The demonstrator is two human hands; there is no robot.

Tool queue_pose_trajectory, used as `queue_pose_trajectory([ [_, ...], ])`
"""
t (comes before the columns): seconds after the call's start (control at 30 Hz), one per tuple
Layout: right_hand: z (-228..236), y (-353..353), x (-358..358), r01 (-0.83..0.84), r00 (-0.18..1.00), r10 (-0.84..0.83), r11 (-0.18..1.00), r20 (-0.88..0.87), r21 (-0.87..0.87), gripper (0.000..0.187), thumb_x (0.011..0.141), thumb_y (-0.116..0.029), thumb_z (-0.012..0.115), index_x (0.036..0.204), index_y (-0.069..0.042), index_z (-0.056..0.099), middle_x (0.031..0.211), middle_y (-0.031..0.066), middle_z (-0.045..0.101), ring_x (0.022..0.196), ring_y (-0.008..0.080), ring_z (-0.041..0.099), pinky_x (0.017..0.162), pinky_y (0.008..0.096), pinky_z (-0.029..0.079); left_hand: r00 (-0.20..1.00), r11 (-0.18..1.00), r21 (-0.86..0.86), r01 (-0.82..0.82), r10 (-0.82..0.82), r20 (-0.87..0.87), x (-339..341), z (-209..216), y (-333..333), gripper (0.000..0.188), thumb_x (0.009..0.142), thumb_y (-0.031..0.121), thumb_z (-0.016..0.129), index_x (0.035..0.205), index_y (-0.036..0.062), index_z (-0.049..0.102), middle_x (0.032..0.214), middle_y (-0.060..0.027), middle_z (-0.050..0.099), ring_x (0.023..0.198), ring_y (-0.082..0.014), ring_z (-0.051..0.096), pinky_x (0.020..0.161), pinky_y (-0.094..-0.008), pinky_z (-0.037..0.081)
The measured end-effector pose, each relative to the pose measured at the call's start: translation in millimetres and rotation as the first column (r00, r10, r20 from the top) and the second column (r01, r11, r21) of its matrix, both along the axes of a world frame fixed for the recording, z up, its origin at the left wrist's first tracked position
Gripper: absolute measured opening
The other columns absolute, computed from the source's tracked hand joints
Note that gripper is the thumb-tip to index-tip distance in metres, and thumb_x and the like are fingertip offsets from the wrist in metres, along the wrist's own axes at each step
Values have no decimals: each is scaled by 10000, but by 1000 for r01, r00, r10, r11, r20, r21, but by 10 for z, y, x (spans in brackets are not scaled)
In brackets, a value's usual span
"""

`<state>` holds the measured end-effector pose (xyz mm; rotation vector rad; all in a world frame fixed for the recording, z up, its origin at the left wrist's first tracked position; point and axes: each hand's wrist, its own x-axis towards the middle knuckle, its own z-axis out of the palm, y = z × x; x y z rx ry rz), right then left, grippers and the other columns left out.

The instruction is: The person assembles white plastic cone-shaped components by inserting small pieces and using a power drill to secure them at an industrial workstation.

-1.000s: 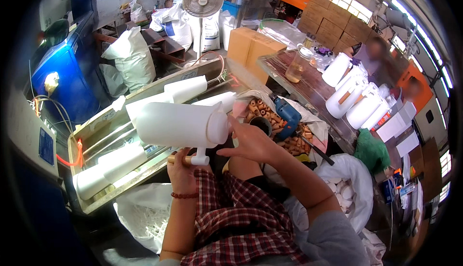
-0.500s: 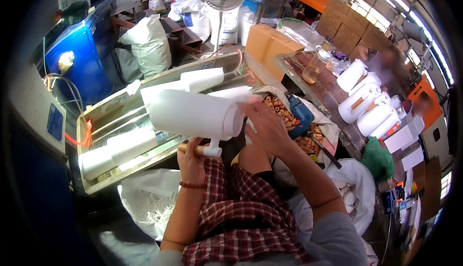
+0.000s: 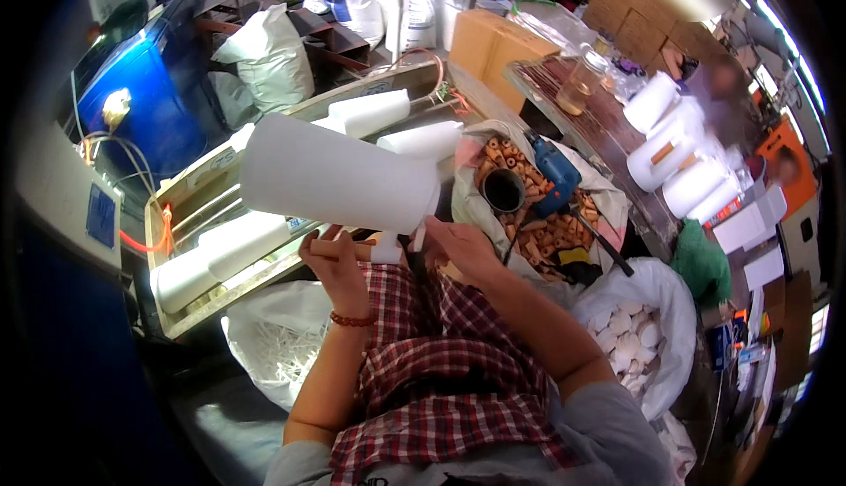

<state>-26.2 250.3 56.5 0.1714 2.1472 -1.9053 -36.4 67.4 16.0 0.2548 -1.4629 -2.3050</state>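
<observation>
A large white plastic cylinder (image 3: 339, 173), like a jug body, lies tilted across my lap, with a wooden handle (image 3: 342, 249) on its near side. My left hand (image 3: 339, 267) is closed round that handle. A white fitting (image 3: 385, 249) sits at the handle's right end. Close to the fitting and the cylinder's right end, my right hand (image 3: 460, 246) is closed, its fingertips at a thin white piece (image 3: 419, 237). Its fingers partly hide that piece.
A wooden trough (image 3: 189, 195) holding more white cylinders lies ahead. To the right are a sack of wooden handle pieces (image 3: 520, 244) with a blue power drill (image 3: 552, 169) on it, a bag of white discs (image 3: 630, 336) and a table (image 3: 538, 81) bearing white jugs (image 3: 656, 164).
My right hand has come down from the cylinder's right end to beside the handle fitting, fingers now closed. The cylinder's left end has tipped upward, and the wooden-piece sack shows more.
</observation>
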Motion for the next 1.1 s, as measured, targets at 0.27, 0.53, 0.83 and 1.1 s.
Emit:
queue_pose_trajectory([
  [0.27, -5, 188, 385, -427, 904, 426, 903, -23, -48, 398, 972, -326, 418, 1057, 11, 611, 897, 67, 660, 737, 142, 619, 676, 254, 469, 924, 922, -122, 368, -348, 158, -238, -64, -631, 325, 892, 65, 505, 1197, 25, 397, 934, -89, 548, 775, -138, 567, 690, -245, 498],
  [0.53, -840, 2450, 338, 577, 810, -581, 814, -81, -66, 412, 892, -268, 590, 1186, 17, 539, 1005, 68, 615, 840, 129, 591, 713, 252, 472, 252, 191, -169, 967, -806, 536, -415, 17, -654, 229, 880, 169, 608, 1045, 20, 554, 763, 11, 558, 591, -46, 510, 490, -181, 403],
  [0.83, -1233, 3037, -376, 638, 766, -642, 761, -5, 118, 793, 799, -365, 691, 1338, 89, 328, 1198, 175, 537, 1034, 206, 558, 836, 304, 455, 155, -553, -635, 540, -676, 721, -739, -313, 288, 315, 788, 248, 697, 1022, 51, 620, 923, -90, 599, 845, -180, 582, 725, -302, 483],
  [1.1, -1293, 3042, -633, 686, 723, -690, 724, 43, 74, 523, 790, -291, 702, 1167, 17, 509, 1021, 105, 607, 921, 176, 588, 752, 322, 492, 531, -297, -948, 111, -789, 309, -1471, -16, 1655, 200, 822, 216, 600, 992, 118, 641, 965, -99, 573, 870, -275, 594, 742, -378, 488],
])
